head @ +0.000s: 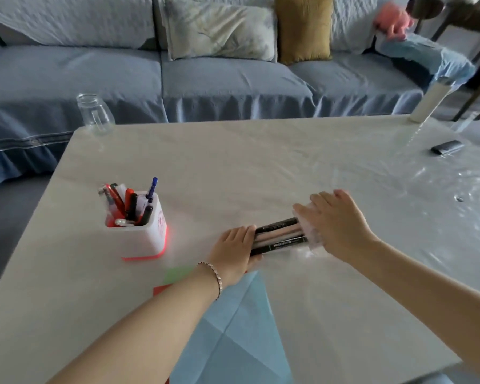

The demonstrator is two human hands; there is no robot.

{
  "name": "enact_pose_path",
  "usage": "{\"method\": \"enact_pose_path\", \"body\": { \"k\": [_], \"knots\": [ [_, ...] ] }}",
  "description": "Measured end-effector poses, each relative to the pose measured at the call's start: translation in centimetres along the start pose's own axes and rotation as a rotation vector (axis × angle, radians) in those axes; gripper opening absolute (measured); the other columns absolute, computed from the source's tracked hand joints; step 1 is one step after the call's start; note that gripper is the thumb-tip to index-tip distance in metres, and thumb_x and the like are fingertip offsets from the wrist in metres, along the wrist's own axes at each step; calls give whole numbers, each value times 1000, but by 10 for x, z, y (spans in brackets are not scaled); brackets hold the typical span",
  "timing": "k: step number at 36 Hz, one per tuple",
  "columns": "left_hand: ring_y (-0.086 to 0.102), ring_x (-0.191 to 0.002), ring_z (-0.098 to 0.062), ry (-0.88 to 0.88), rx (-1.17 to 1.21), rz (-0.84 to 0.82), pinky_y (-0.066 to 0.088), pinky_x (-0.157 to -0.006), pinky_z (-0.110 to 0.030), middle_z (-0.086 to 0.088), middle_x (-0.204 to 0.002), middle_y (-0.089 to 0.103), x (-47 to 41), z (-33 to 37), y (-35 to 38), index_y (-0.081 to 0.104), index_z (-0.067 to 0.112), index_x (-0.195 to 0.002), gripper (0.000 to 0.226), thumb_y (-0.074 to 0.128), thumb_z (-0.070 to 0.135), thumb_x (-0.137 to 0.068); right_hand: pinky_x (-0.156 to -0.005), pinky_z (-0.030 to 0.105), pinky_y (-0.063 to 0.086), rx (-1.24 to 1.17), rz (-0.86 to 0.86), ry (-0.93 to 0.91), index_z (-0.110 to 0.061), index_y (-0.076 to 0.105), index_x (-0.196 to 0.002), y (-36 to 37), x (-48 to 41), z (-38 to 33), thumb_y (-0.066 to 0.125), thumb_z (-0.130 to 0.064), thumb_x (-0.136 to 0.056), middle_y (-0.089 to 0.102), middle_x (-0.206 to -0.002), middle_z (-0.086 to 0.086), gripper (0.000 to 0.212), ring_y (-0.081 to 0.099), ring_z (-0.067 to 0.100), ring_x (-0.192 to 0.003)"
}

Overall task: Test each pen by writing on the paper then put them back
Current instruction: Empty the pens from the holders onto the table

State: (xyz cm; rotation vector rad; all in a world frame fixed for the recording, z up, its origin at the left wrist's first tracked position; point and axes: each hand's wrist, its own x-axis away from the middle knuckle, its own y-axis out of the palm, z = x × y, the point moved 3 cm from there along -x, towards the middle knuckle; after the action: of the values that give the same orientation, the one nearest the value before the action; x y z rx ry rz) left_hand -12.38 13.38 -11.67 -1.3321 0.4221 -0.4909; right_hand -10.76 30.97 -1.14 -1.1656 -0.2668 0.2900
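Writing: the white pen holder has a red print on its right face, too blurred to read. The black barrels in the bundle of pens carry a line of pale lettering, too small to read.

Surface: the table has a pale, matt, faintly creased cover. Glossy, wrinkled clear film lies over its far right part. Behind it stands a sofa in a loose blue cover, with a pale cushion and a mustard cushion.

Bundle of pens: it lies crosswise at the table's middle, its right end inside a clear plastic sleeve.

Left hand: curled over the bundle's left end, gripping it. A thin bracelet is on the wrist.

Right hand: fingers straight and close together, laid across the sleeve. The thumb is hidden.

Holder: squarish with a red base, to the left of the hands, packed with upright red, black and blue pens.

Blue paper: creased, at the near edge under the left forearm. A red sheet and a green sheet peek out beside it.

Far left corner: a clear glass jar.
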Motion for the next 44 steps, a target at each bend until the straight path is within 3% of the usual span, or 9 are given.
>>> {"method": "enact_pose_path", "body": {
  "k": [2,6,12,16,22,29,32,35,44],
  "knots": [
    [22,-136,-19,-14,-1,12,10,-110,-26,-3,-147,25,0,2,1,10,8,-146,65,31,46,-98,-101,37,23,26,44,61,-28,37,-130,-4,10,16,68,-17,-64,47,-122,4,73,45,27,-116],
    [22,-136,-18,-34,-16,21,11,-109,-26,-3,-147,24,-2,5,1,12,9,-146,63,34,43,-98,-89,40,26,-68,201,206,-19,60,-110,-1,29,45,80,-5,-21,61,-98,14,92,61,34,-89],
    [20,-138,-21,-63,-12,-56,14,-110,-32,-6,-149,21,-6,8,-2,7,11,-149,71,42,43,-95,-100,36,27,-656,158,346,-31,36,-136,-8,33,30,85,-30,-51,45,-129,-3,97,35,23,-122],
    [15,-141,-21,-122,139,-125,14,-112,-34,-8,-153,12,2,2,-20,1,12,-149,81,51,38,-91,-94,34,36,-1008,265,424,-33,40,-129,-13,25,5,87,-31,-47,48,-112,-14,94,37,20,-119],
    [30,-135,-16,-117,415,116,21,-109,-22,-1,-146,29,74,-27,-60,21,15,-145,66,56,28,-90,-93,37,42,-1191,564,461,-27,39,-128,-40,8,-26,89,-29,-45,51,-118,-8,97,45,24,-117],
    [48,-90,-5,-184,349,646,34,-87,-8,13,-96,44,158,-81,-90,51,17,-103,24,47,20,-80,-96,44,43,-1304,609,321,-29,36,-125,-72,-37,-75,83,-36,-45,49,-120,-5,93,46,25,-117],
    [38,-102,-15,-509,422,813,32,-93,-24,-1,-109,38,173,-105,-93,45,2,-118,53,60,28,-74,-96,39,42,-1316,490,283,-22,37,-127,-62,-61,-102,86,-32,-48,50,-119,-3,94,46,23,-115],
    [28,-126,-25,-756,628,702,24,-105,-30,-18,-133,31,169,-121,-86,24,-7,-138,91,80,23,-72,-87,14,32,-1366,391,322,-18,37,-129,-46,-78,-122,88,-21,-52,43,-120,-3,93,41,9,-106],
    [28,-132,-11,-713,882,584,21,-95,-9,-3,-144,25,124,-123,-69,11,11,-147,108,83,19,-67,-85,27,42,-1478,224,499,-23,41,-118,-2,-90,-146,90,-25,-48,51,-118,1,85,52,17,-107]
  ]
}}
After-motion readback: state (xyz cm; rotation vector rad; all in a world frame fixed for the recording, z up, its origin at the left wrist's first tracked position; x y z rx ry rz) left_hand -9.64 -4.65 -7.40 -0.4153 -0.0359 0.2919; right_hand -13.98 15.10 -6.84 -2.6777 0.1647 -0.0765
